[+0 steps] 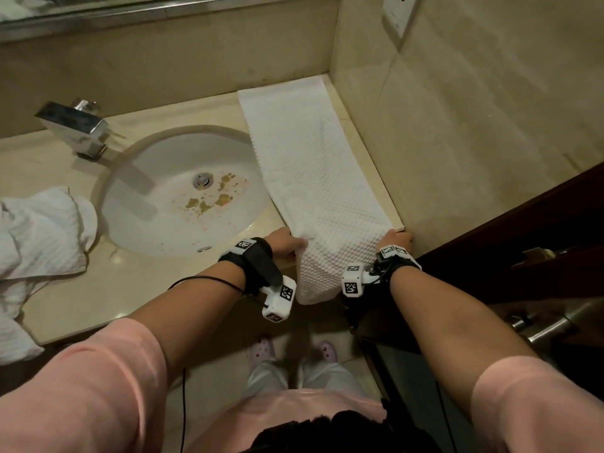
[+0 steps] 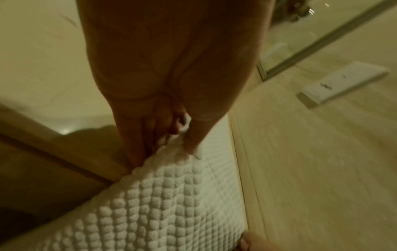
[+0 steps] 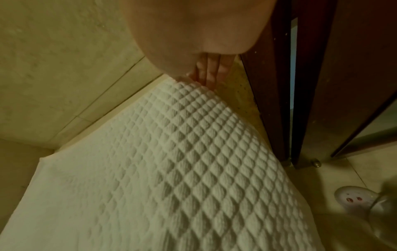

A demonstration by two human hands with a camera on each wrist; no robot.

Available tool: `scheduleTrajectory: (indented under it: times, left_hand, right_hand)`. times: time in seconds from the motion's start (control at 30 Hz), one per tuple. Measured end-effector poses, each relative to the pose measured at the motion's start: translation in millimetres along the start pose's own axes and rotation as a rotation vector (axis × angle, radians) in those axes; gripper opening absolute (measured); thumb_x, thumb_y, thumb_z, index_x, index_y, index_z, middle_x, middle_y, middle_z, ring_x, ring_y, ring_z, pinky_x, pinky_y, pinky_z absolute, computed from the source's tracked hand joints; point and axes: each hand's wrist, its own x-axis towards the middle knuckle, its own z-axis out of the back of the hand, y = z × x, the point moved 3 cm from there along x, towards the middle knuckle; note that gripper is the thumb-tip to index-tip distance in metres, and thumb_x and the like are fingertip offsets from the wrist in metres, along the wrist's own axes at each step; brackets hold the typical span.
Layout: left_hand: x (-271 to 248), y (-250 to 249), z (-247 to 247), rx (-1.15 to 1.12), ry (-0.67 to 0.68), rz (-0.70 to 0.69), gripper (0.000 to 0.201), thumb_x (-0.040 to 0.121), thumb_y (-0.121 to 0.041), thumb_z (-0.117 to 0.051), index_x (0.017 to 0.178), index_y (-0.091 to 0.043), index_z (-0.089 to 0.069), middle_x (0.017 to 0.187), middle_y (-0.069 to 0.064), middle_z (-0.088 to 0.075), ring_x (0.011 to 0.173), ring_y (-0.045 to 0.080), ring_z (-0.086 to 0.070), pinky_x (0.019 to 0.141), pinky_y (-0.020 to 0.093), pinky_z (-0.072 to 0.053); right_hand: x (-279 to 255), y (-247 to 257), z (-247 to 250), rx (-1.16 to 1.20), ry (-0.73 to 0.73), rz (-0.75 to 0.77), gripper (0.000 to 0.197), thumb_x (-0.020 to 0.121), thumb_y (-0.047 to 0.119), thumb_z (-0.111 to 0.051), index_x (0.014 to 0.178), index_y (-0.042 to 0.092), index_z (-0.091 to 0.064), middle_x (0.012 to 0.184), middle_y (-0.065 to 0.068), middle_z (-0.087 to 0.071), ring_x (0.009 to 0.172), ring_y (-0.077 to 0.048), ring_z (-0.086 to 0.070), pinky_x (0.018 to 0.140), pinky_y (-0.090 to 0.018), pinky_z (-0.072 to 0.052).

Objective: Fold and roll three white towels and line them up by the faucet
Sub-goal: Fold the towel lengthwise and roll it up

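Both hands, left [image 1: 285, 244] and right [image 1: 397, 239], pinch the towel [image 1: 310, 165] at lower centre where it overhangs the table [image 1: 157, 289], probably to start the roll. Its strip runs toward the upper-right corner, well right of the faucet [image 1: 76, 127].

No words or numbers can be read here. The wrist boxes [image 1: 281, 297] only show black-and-white square patterns.

Wall [image 1: 457, 125] blocks 3 o'clock; sink [image 1: 137, 204] open at 9; faucet [image 1: 75, 125] obstructs 10; crumpled towels [image 1: 39, 230] beyond.
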Motion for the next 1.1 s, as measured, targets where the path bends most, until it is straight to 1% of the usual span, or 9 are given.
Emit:
scheduleTrajectory:
  times: [0.1, 0.2, 0.3, 0.4, 0.57, 0.77, 0.93, 1.0, 1.1]
  left_hand:
    - [-6, 2, 2, -0.097, 0.063, 0.007, 0.034, 0.097, -0.01, -0.051, 0.129, 0.001, -0.049, 0.126, 0.017, -0.058, 0.108, 0.026, -0.058, 0.096, 0.038, -0.048]
    - [-7, 11, 12, 0.031, 0.009, 0.011, 0.036, 0.097, -0.017, -0.052, 0.128, 0.0, -0.05, 0.125, 0.016, -0.059, 0.109, 0.03, -0.059, 0.096, 0.04, -0.049]
    - [-8, 19, 25, 0.144, -0.045, 0.012, 0.035, 0.098, -0.021, -0.05, 0.125, 0.001, -0.052, 0.12, 0.017, -0.06, 0.099, 0.027, -0.058, 0.093, 0.038, -0.05]
    - [-7, 24, 39, 0.381, -0.142, -0.002, 0.037, 0.096, -0.029, -0.052, 0.116, 0.002, -0.058, 0.113, 0.019, -0.064, 0.092, 0.028, -0.06, 0.084, 0.036, -0.051]
    - [-15, 30, 48, 0.659, -0.264, 0.01, 0.037, 0.092, -0.036, -0.058, 0.105, -0.001, -0.061, 0.102, 0.013, -0.065, 0.095, 0.029, -0.061, 0.075, 0.032, -0.044]
    - [-26, 32, 47, 0.704, -0.271, 0.051, 0.042, 0.083, -0.047, -0.066, 0.066, -0.011, -0.056, 0.07, 0.004, -0.06, 0.072, 0.022, -0.059, 0.059, 0.027, -0.045]
    - [-39, 39, 45, 0.533, -0.094, 0.189, 0.036, 0.086, -0.039, -0.067, 0.069, -0.008, -0.063, 0.07, 0.006, -0.067, 0.068, 0.022, -0.066, 0.08, 0.033, -0.057]
    - [-41, 48, 43, 0.465, 0.017, 0.263, 0.033, 0.093, -0.034, -0.059, 0.079, -0.005, -0.065, 0.078, 0.009, -0.068, 0.075, 0.024, -0.065, 0.085, 0.034, -0.052]
    - [-38, 77, 45, 0.367, 0.181, 0.377, 0.03, 0.099, -0.022, -0.051, 0.119, -0.002, -0.059, 0.103, 0.009, -0.069, 0.101, 0.025, -0.064, 0.097, 0.035, -0.048]
  right_hand:
    - [-2, -5, -1, 0.039, 0.072, -0.016, 0.037, 0.099, 0.021, -0.041, 0.125, -0.004, -0.05, 0.128, -0.022, -0.056, 0.116, -0.037, -0.055, 0.092, -0.041, -0.045]
    - [0, -13, -5, 0.046, 0.106, 0.046, 0.031, 0.095, 0.022, -0.043, 0.105, -0.004, -0.058, 0.103, -0.017, -0.063, 0.096, -0.031, -0.061, 0.082, -0.04, -0.047]
    - [-10, -20, -9, 0.044, 0.129, 0.116, 0.013, 0.097, 0.016, -0.043, 0.093, 0.006, -0.051, 0.089, -0.008, -0.052, 0.086, -0.024, -0.05, 0.081, -0.04, -0.045]
    - [-20, -25, -13, 0.052, 0.11, 0.151, 0.025, 0.094, 0.01, -0.046, 0.072, 0.017, -0.037, 0.073, 0.0, -0.046, 0.081, -0.023, -0.048, 0.079, -0.041, -0.045]
    - [-25, -31, -16, -0.061, 0.203, 0.167, 0.014, 0.084, 0.005, -0.05, 0.074, 0.013, -0.046, 0.07, -0.004, -0.044, 0.061, -0.022, -0.044, 0.069, -0.031, -0.039]
    - [-35, -26, -19, -0.111, 0.349, 0.1, 0.019, 0.088, 0.012, -0.05, 0.105, 0.005, -0.049, 0.091, -0.012, -0.059, 0.084, -0.026, -0.057, 0.067, -0.03, -0.043]
    - [-41, -29, -24, -0.257, 0.38, -0.016, 0.048, 0.091, 0.008, -0.046, 0.138, -0.001, -0.036, 0.134, -0.02, -0.051, 0.12, -0.037, -0.052, 0.094, -0.039, -0.043]
    - [-45, -32, -23, -0.287, 0.389, -0.023, 0.052, 0.09, 0.008, -0.048, 0.14, 0.001, -0.033, 0.137, -0.02, -0.047, 0.123, -0.037, -0.049, 0.094, -0.037, -0.041]
    - [-51, -39, -23, -0.289, 0.42, -0.025, 0.055, 0.088, 0.013, -0.052, 0.139, 0.003, -0.036, 0.135, -0.018, -0.049, 0.12, -0.037, -0.05, 0.091, -0.035, -0.04]
